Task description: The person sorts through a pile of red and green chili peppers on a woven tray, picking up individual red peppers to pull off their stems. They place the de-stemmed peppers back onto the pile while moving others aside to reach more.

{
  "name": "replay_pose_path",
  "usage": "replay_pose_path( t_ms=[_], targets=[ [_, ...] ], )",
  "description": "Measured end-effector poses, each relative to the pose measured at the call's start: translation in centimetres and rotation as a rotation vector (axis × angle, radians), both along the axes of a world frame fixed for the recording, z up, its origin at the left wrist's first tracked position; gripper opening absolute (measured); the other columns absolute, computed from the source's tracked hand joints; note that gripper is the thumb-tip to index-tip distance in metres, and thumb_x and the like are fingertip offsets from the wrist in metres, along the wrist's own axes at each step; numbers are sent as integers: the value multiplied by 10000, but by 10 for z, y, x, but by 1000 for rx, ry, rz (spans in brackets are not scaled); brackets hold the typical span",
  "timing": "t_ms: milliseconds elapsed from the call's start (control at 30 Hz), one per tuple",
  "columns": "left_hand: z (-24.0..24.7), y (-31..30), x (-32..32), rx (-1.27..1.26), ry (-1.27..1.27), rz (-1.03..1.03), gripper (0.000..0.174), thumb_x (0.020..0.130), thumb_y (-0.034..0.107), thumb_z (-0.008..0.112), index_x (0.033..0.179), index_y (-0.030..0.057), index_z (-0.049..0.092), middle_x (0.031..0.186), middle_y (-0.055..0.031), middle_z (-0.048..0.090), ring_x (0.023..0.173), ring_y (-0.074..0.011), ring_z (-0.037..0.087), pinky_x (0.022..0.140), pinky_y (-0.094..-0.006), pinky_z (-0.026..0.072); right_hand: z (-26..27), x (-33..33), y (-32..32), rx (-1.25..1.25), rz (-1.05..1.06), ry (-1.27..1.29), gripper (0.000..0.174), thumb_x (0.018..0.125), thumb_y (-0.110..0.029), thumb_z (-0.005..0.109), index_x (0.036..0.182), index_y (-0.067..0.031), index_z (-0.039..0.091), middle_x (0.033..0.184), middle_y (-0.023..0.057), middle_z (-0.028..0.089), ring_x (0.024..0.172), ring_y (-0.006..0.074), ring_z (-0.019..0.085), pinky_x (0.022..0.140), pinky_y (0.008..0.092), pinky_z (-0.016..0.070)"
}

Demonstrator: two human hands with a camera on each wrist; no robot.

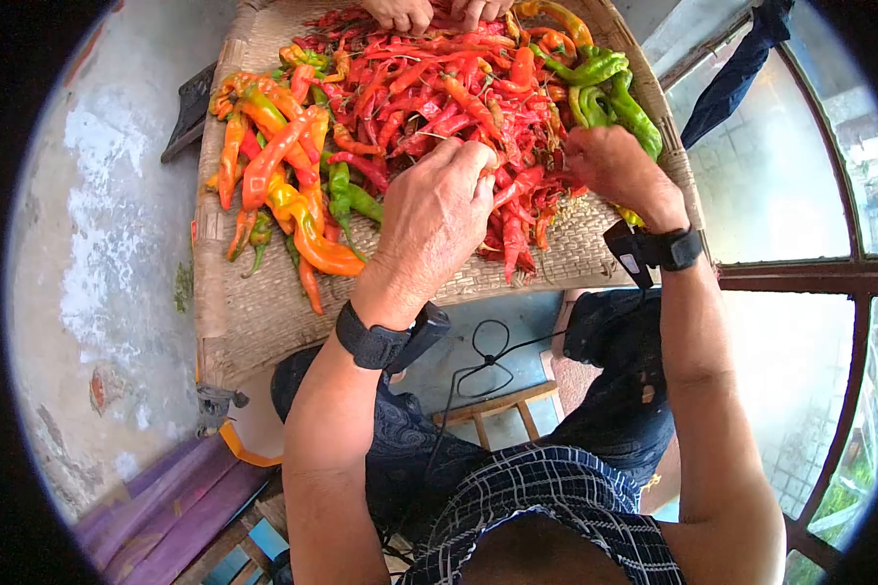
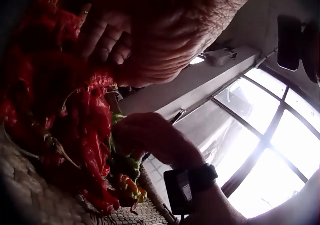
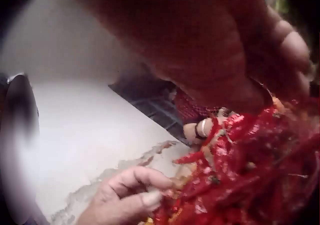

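Red peppers (image 1: 410, 73) lie heaped on a woven tray (image 1: 254, 317). My left hand (image 1: 429, 219) is at the heap's near side, its fingers curled. In the right wrist view the thumb and forefinger of this left hand (image 3: 122, 197) pinch a red pepper at the heap's edge. My right hand (image 1: 622, 171) is over the heap's right side, beside green peppers (image 1: 636, 112); its fingertips are blurred or hidden, so its hold cannot be made out. Orange and yellow peppers (image 1: 302, 210) lie left of the heap.
Another person's hands (image 1: 397, 12) reach into the heap's far side. A pale wall (image 1: 117, 224) stands at the left and a framed window (image 1: 780, 175) at the right. Below the tray are a wooden stool (image 1: 502, 402) and a looped black cable (image 1: 488, 361).
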State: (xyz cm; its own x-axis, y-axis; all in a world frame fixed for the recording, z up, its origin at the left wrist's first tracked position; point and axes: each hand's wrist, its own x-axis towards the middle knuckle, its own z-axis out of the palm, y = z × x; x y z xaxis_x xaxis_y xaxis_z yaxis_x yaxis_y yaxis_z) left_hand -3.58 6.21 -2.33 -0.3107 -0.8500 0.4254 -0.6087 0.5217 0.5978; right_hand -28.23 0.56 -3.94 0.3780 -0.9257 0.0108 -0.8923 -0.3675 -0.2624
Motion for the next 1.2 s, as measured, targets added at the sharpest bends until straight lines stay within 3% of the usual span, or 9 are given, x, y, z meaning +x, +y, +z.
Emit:
replay_pose_path(
  t_ms=[300,567,633,767,833,900,933,1100,1200],
  targets=[
    [-1,1,2,98,-122,-25,145,829,103,645,933,44,563,830,-152,596,762,-356,612,652,-419,488,-8,1,6,-71,-26,103,123,768,-88,584,881,-64,627,749,205,639,746,406,637,661,480,519],
    [0,7,0,81,-248,-95,175,815,151,668,934,54,584,843,-150,579,761,-363,605,661,-433,491,54,12,11,69,-29,-445,153,805,-66,607,943,-1,627,738,79,648,731,135,652,623,307,502],
    [-4,7,-2,35,-302,-83,168,812,144,665,929,54,585,858,-146,582,773,-362,606,664,-440,493,50,36,5,-181,37,-1256,219,813,-99,648,1008,-4,616,743,80,651,731,142,652,646,305,513],
    [-6,4,-2,19,-275,-64,152,822,136,650,928,52,579,852,-145,590,770,-366,608,658,-445,494,37,23,-9,-393,112,-1060,315,862,-114,631,1164,-31,598,954,110,691,861,196,676,713,325,520],
    [-3,4,0,49,-252,-49,135,846,142,626,923,46,571,833,-148,599,760,-372,608,644,-449,492,27,13,-1,-337,42,-256,238,820,-155,659,994,-9,590,701,181,631,661,334,654,618,404,541],
    [1,3,0,69,-246,-36,130,859,147,614,921,42,568,828,-153,604,755,-376,608,640,-452,489,1,9,2,-160,25,-150,177,816,-136,629,938,-15,581,716,223,612,688,401,622,608,461,525],
    [3,3,0,90,-239,-22,128,872,153,601,918,39,565,822,-159,609,751,-379,608,636,-454,487,-6,10,6,-80,-70,-78,257,815,-90,623,1057,-27,564,802,201,638,773,355,645,668,420,505],
    [7,-1,3,62,-195,15,127,890,154,581,930,34,564,828,-179,616,761,-389,607,637,-455,482,-18,14,9,-136,-39,-245,263,798,-32,594,1055,-40,537,740,177,620,714,341,638,629,415,494],
    [7,-2,5,54,-180,34,125,895,152,575,938,36,565,824,-188,617,767,-395,605,639,-455,481,-4,16,9,-124,-87,-470,247,794,0,558,1039,-24,558,650,127,574,577,178,575,553,324,462]
  ],
)
